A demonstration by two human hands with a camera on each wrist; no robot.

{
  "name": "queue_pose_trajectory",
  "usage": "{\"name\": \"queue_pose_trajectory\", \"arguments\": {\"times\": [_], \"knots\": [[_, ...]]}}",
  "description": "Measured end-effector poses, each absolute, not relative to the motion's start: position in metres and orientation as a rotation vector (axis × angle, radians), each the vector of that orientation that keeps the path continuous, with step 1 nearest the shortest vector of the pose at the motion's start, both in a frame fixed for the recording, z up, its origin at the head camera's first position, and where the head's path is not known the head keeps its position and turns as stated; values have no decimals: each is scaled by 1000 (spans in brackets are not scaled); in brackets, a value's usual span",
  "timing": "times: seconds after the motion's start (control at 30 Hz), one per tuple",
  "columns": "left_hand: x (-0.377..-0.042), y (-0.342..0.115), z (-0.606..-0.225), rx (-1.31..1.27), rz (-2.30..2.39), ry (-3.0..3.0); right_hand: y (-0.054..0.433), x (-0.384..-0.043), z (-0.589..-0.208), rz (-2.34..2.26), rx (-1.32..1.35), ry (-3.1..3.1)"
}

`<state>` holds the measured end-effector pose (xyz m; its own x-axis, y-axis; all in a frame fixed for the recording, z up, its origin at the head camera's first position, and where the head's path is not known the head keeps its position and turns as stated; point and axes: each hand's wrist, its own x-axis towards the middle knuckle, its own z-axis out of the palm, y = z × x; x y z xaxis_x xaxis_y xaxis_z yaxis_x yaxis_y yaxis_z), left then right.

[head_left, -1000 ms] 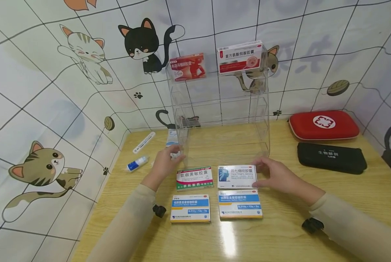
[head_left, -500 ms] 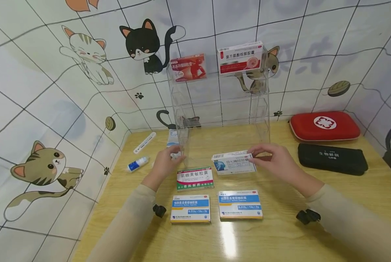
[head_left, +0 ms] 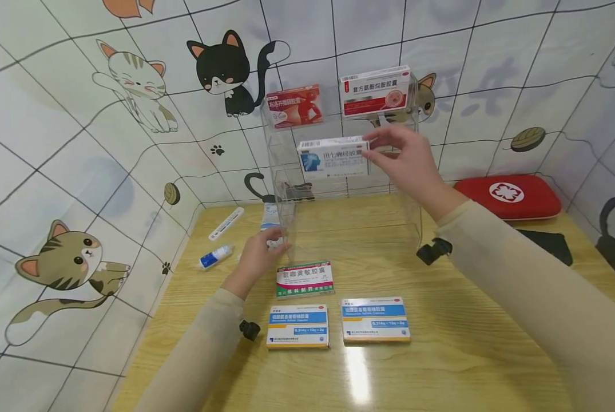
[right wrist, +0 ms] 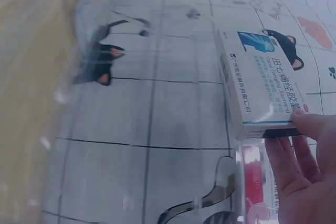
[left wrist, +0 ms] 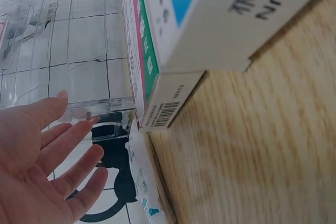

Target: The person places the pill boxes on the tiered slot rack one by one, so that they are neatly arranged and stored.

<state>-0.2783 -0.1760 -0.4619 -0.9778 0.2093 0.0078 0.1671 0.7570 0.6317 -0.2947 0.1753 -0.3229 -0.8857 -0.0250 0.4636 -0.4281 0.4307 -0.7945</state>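
Note:
My right hand (head_left: 402, 157) pinches the right end of a white medicine box (head_left: 333, 160) with a blue head picture. It holds the box up in front of the middle of a clear tiered rack (head_left: 350, 226). Thumb and fingers on that box (right wrist: 262, 77) also show in the right wrist view. My left hand (head_left: 258, 254) is at the rack's lower left side, its fingers (left wrist: 73, 148) spread and loosely extended by the clear edge. On the table in front lie a green-and-white medicine box (head_left: 305, 280) and two blue-and-white medicine boxes, left (head_left: 298, 327) and right (head_left: 375, 320).
On the rack's top tier stand a red medicine box (head_left: 294, 107) and a white-and-red one (head_left: 375, 91). A red case (head_left: 508, 197) and a partly hidden black pouch (head_left: 549, 245) lie right. Tubes (head_left: 215, 257) and a white strip (head_left: 226, 223) lie left.
My right hand has lifted the white medicine box off the table and carried it up and slightly left, before the rack. The left hand has stayed at the rack's lower left.

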Motion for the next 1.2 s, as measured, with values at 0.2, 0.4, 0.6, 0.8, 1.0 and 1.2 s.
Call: {"name": "queue_pose_trajectory", "arguments": {"times": [0.2, 0.4, 0.6, 0.8, 1.0, 1.2], "knots": [[-279, -177, -460, 330, 998, 2901, 155, -335, -294, 1526, 362, -2201], [-282, -177, -459, 336, 974, 2918, 135, -368, -302, 1579, 369, -2189], [-283, -175, -461, 328, 960, 2920, 124, -379, -323, 1525, 412, -2253], [-282, -176, -463, 305, 960, 2913, 122, -379, -337, 1568, 443, -2279], [-281, -176, -463, 320, 973, 2915, 129, -363, -349, 1598, 445, -2196], [-282, -177, -461, 313, 987, 2908, 136, -310, -366, 1645, 402, -2252]]}}
